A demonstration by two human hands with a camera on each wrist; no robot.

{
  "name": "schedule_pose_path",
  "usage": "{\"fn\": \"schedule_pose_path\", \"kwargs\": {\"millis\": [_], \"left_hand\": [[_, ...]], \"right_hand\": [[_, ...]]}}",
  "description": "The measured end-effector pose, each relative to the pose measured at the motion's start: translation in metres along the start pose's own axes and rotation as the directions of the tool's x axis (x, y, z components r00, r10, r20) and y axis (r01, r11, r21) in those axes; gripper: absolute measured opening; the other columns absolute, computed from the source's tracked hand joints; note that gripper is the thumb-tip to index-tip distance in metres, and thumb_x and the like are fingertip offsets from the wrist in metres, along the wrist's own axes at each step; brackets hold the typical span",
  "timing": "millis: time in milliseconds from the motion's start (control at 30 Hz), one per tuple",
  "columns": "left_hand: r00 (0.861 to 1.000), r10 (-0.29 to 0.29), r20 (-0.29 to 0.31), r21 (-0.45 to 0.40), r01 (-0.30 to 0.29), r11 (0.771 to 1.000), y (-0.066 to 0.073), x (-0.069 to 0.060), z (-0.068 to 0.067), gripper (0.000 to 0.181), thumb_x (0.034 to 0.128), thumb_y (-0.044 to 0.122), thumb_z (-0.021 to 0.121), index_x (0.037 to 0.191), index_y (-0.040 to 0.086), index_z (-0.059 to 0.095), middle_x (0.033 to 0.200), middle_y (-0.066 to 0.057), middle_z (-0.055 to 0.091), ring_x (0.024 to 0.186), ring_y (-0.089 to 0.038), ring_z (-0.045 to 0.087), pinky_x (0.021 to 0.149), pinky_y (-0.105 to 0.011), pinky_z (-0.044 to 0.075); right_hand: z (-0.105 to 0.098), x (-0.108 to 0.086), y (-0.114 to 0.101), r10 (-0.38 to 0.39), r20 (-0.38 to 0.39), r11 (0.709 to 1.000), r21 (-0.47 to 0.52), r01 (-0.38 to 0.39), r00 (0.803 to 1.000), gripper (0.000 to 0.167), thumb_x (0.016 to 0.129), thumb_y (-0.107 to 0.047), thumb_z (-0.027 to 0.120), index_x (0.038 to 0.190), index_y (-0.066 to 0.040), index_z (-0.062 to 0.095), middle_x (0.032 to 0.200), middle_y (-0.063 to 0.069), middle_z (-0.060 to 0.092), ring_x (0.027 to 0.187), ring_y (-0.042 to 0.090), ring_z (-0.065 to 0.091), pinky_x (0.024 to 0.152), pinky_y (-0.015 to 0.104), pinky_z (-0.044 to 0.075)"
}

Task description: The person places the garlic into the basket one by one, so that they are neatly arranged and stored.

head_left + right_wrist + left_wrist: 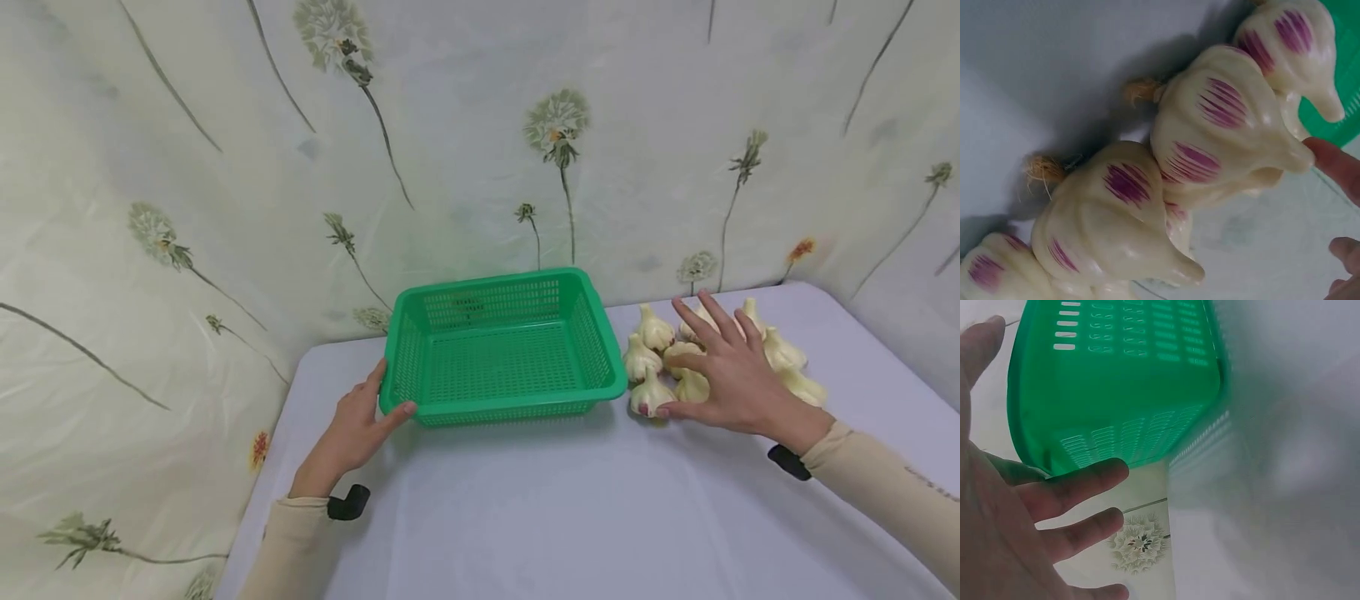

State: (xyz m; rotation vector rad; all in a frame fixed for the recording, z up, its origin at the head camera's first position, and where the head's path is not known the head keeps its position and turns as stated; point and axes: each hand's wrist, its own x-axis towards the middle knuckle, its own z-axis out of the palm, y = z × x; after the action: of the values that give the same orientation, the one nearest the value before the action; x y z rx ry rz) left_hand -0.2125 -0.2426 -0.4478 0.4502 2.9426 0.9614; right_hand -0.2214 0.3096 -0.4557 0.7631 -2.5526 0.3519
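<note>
Your right hand [738,379] is out over the garlic [657,330], fingers spread wide apart and curled round nothing; whether the thumb touches the nearest bulb [649,393], at the hand's 9 o'clock, you can't tell from here. Bulbs crowd round that hand, from 9 through 12 to 3 o'clock, some partly hidden under it. Up close at the right wrist, they're pale with purple streaks and wispy roots.

Over to your left hand [358,425]: it's at the basket's 8 o'clock, thumb and fingers apart, fairly straight, touching the corner from either side. And there's the green basket [498,362], mesh-walled, its bare floor showing. Take that as your clock's centre: the garlic lies just beside it at 3 o'clock.

Beneath it all, the pale table [525,517] stretches toward you at 6 o'clock; at 12 rises a flower-printed curtain [465,167]. Cream sleeves [877,492] cover both your forearms.
</note>
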Motion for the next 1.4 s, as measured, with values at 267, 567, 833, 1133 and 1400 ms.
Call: {"fn": "schedule_pose_path", "kwargs": {"millis": [267,567,833,1133,1400], "left_hand": [[1.000,-0.018,0.000,0.000,0.018,1.000,0.001,-0.001,0.005,0.098,0.1044,0.056,0.061,0.170,0.003,0.011,0.164,-0.027,0.041,0.146,-0.050,0.045,0.116,-0.065,0.039],[1.000,-0.028,0.006,-0.053,0.028,0.998,-0.001,-0.002,0.009,0.099,0.1051,0.053,0.062,0.171,0.007,0.005,0.167,-0.025,0.036,0.150,-0.047,0.041,0.118,-0.067,0.035],[1.000,-0.030,0.006,-0.086,0.031,0.996,-0.001,-0.002,0.010,0.099,0.1050,0.054,0.062,0.172,0.009,0.004,0.167,-0.024,0.036,0.150,-0.047,0.040,0.117,-0.066,0.037],[0.999,-0.032,0.001,-0.089,0.032,0.996,-0.001,-0.002,0.012,0.098,0.1054,0.053,0.061,0.172,0.010,0.004,0.167,-0.024,0.036,0.150,-0.047,0.040,0.117,-0.067,0.036],[1.000,-0.028,0.004,-0.099,0.028,0.995,-0.001,-0.002,0.012,0.098,0.1054,0.053,0.061,0.172,0.010,0.004,0.169,-0.022,0.033,0.152,-0.046,0.039,0.119,-0.067,0.033]], "right_hand": [[0.016,-0.005,0.000,0.005,0.051,1.000,-0.021,-0.004,0.999,0.055,0.068,-0.062,0.094,0.099,-0.018,0.085,0.175,0.015,0.026,0.165,0.039,0.003,0.125,0.072,0.001],[0.028,-0.007,-0.003,-0.007,0.049,1.000,-0.027,0.008,0.999,0.052,0.071,-0.060,0.091,0.096,-0.014,0.086,0.172,0.017,0.032,0.165,0.038,0.007,0.121,0.075,0.010],[0.026,-0.003,-0.006,-0.064,-0.064,0.997,0.037,0.066,0.996,0.049,0.063,-0.051,0.096,0.092,-0.015,0.082,0.161,0.021,0.047,0.159,0.045,0.024,0.125,0.064,0.019],[0.007,0.009,-0.011,-0.079,-0.194,0.989,0.111,0.102,0.978,0.058,0.064,-0.047,0.097,0.107,-0.013,0.077,0.107,0.006,0.075,0.114,0.034,0.058,0.096,0.048,0.041],[-0.015,0.021,-0.014,-0.044,-0.192,0.982,0.175,0.078,0.980,0.061,0.052,-0.026,0.106,0.106,-0.014,0.079,0.101,-0.001,0.076,0.107,0.025,0.056,0.089,0.036,0.039]]}}
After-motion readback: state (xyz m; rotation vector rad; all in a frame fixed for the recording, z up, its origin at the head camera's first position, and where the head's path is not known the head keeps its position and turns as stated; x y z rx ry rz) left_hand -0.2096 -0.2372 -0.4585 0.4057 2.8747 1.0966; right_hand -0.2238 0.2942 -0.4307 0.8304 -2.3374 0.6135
